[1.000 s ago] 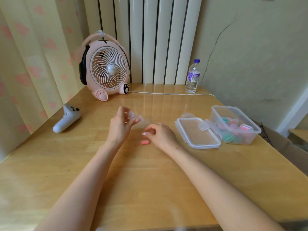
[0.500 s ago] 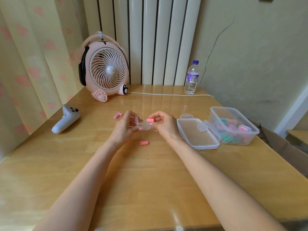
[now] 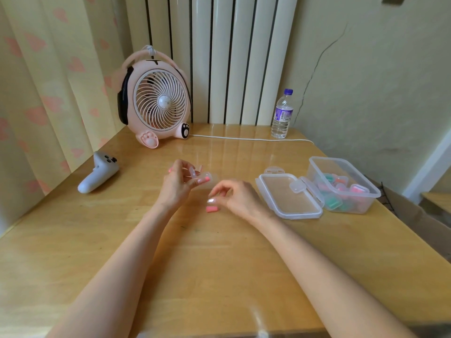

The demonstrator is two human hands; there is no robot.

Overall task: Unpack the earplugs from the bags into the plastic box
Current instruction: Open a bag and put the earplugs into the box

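a clear plastic box point(image 3: 313, 170) stands open at the right of a wooden surface point(image 3: 219, 264), holding a heap of small clear packets with pink, green and orange earplugs inside them. its lid point(image 3: 289, 198) lies flat, just left of the box and touching it. near the middle of the surface, the left hand point(image 3: 179, 186) is raised a little, palm turned inward, its fingers point(image 3: 192, 172) curled round a clear packet point(image 3: 212, 177) that has a pink earplug point(image 3: 207, 179) in it. the right hand point(image 3: 236, 196) is lower, just beside the left, knuckles up and fingers point(image 3: 211, 200) bent down toward a loose pink earplug point(image 3: 212, 209) lying on the surface. the tips are right at this earplug, but whether they grip it cannot be told. both bare forearms reach in from the near edge. at the far side stand a pink fan point(image 3: 158, 106) with paw-shaped feet and a water bottle point(image 3: 281, 115), with a white cable point(image 3: 244, 139) running between them. a white controller point(image 3: 98, 173) lies at the left, well apart from the hands.
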